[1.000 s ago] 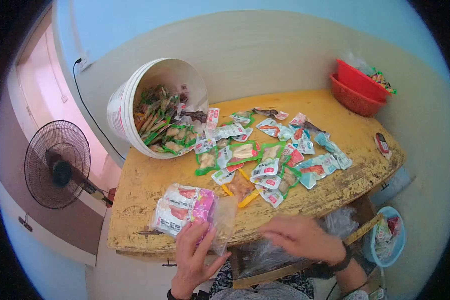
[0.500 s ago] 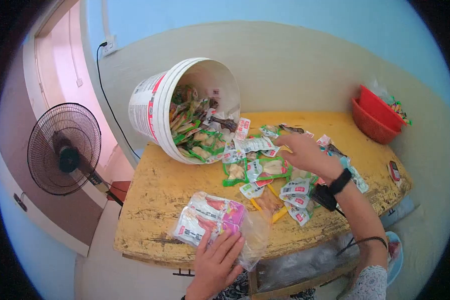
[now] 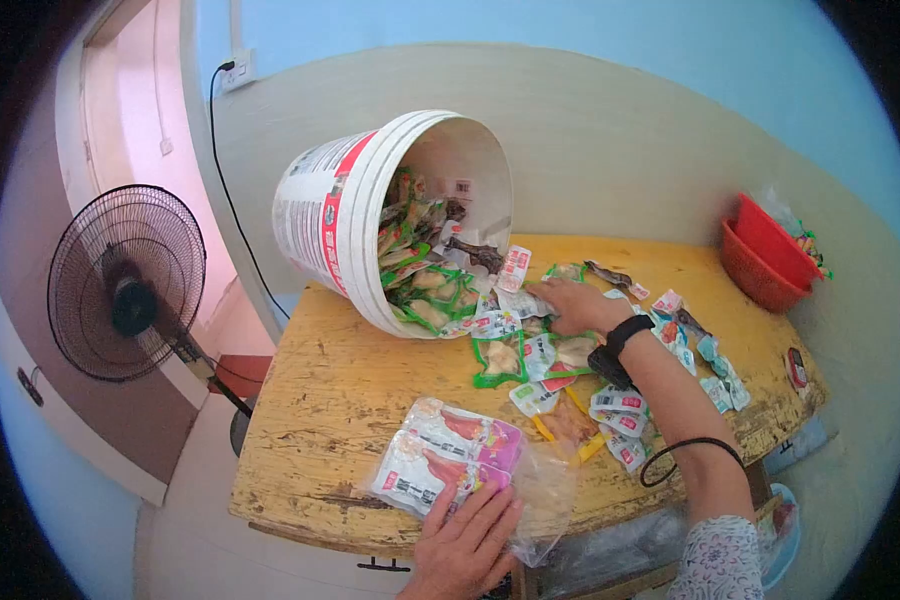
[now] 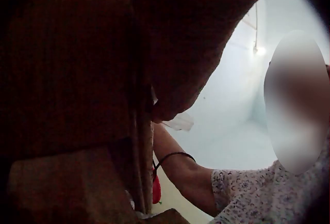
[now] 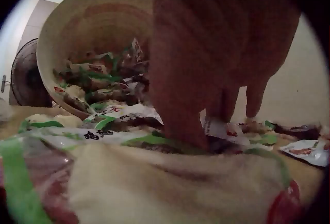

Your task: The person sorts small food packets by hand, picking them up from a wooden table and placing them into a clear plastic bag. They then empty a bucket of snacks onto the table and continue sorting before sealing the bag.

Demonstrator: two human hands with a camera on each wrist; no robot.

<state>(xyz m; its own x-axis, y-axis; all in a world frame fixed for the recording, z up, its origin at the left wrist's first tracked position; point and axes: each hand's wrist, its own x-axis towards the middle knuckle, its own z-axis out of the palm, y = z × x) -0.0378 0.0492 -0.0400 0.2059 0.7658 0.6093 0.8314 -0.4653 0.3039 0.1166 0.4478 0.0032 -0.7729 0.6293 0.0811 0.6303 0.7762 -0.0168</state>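
My left hand [image 3: 467,545] lies with straight fingers over the lower right part of a clear plastic bag [image 3: 545,500] of white-and-pink snack packets [image 3: 450,450] near the table's front edge. My right hand [image 3: 580,305] reaches down onto the pile, by a silvery white packet [image 3: 515,303] close to the bucket's mouth. In the right wrist view its fingers point down, spread apart, with the tips among the packets. A green-edged packet [image 5: 170,182] of pale meat fills the front there. A white bucket [image 3: 325,210] lies on its side, holding many green-edged packets [image 3: 430,290].
Loose packets [image 3: 620,410] spread over the worn yellow table [image 3: 310,400]. Red basins [image 3: 770,265] stand at the back right, a small phone-like device [image 3: 797,368] at the right edge. A fan [image 3: 130,285] stands left. Below the front edge, an open drawer [image 3: 610,550] holds clear plastic.
My right hand has gone from over the open drawer up to the pile, then slightly left. My left hand has stayed by the bag, its fingers now flatter on it. The head view has shifted.
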